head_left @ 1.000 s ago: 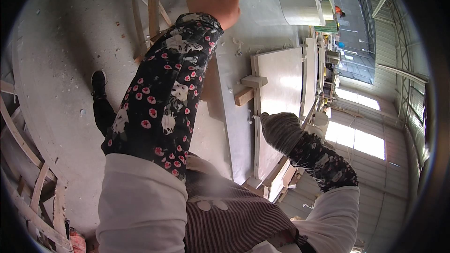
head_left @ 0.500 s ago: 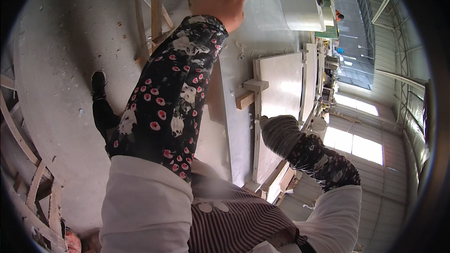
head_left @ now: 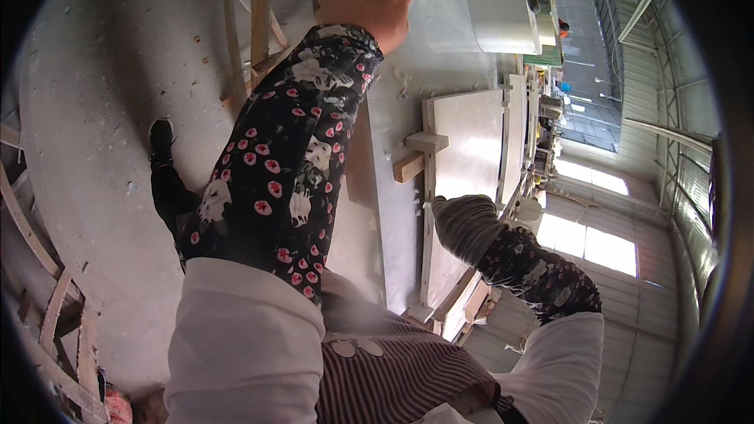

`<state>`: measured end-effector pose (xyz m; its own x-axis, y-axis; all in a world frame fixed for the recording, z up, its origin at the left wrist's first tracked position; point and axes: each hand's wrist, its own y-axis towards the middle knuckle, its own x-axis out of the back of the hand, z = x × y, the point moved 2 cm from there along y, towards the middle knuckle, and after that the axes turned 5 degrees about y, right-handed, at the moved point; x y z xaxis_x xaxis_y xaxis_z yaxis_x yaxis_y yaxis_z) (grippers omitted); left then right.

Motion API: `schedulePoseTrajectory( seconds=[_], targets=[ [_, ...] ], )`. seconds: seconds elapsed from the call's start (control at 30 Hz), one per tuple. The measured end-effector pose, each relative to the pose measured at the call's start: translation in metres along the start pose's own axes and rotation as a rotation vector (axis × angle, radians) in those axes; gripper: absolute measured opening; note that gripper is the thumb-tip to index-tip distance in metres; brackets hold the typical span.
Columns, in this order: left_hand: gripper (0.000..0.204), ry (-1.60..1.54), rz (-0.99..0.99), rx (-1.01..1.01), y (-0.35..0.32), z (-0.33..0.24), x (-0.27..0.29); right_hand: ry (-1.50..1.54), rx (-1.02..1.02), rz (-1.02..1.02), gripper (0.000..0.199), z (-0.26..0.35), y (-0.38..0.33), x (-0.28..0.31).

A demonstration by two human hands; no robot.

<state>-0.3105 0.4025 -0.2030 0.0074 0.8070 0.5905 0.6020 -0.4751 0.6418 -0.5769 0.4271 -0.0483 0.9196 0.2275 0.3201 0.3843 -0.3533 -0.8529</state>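
Observation:
My left hand [head_left: 369,6] is bare, at the far end of a black sleeve cover with pink flowers. Its fingers are curled into a fist by the edge of a pale grey sheet-topped surface [head_left: 428,20]; the palm side is hidden, so what it holds, if anything, does not show. My right hand [head_left: 469,228] wears a grey striped glove. It is beside the edge of a white flat panel [head_left: 463,141], and its fingers are too hidden to read; I cannot tell whether it touches the panel.
Two wooden blocks [head_left: 410,167] jut from the panel's edge. Wooden frames [head_left: 261,8] stand on the dusty grey floor [head_left: 110,212] to the left, with more lumber [head_left: 59,310] at lower left. My shoe [head_left: 161,138] shows on the floor. Beyond are a white curved sheet [head_left: 503,16] and bright windows [head_left: 589,243].
The view has shifted very slightly, moving the panel and background a little to the left in the picture. Both hands keep nearly the same pose.

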Motion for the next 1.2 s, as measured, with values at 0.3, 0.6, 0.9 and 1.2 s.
schedulePoseTrajectory(
  seconds=[0.3, 0.6, 0.9, 1.2],
  targets=[
    [0.021, 0.018, -0.011, -0.002, -0.001, 0.001, -0.001, -0.021, -0.045, -0.177, 0.014, -0.024, 0.013, 0.028],
    [0.021, 0.046, 0.021, 0.008, 0.000, -0.002, 0.000, 0.048, -0.056, 0.082, 0.013, -0.025, 0.009, 0.035],
    [0.021, 0.028, 0.013, 0.037, 0.000, -0.004, -0.003, 0.022, 0.066, -0.175, 0.015, -0.027, 0.011, 0.032],
    [0.024, -0.017, 0.029, 0.036, 0.002, -0.005, 0.001, -0.128, 0.048, 0.162, 0.010, -0.005, -0.001, 0.009]
  ],
)
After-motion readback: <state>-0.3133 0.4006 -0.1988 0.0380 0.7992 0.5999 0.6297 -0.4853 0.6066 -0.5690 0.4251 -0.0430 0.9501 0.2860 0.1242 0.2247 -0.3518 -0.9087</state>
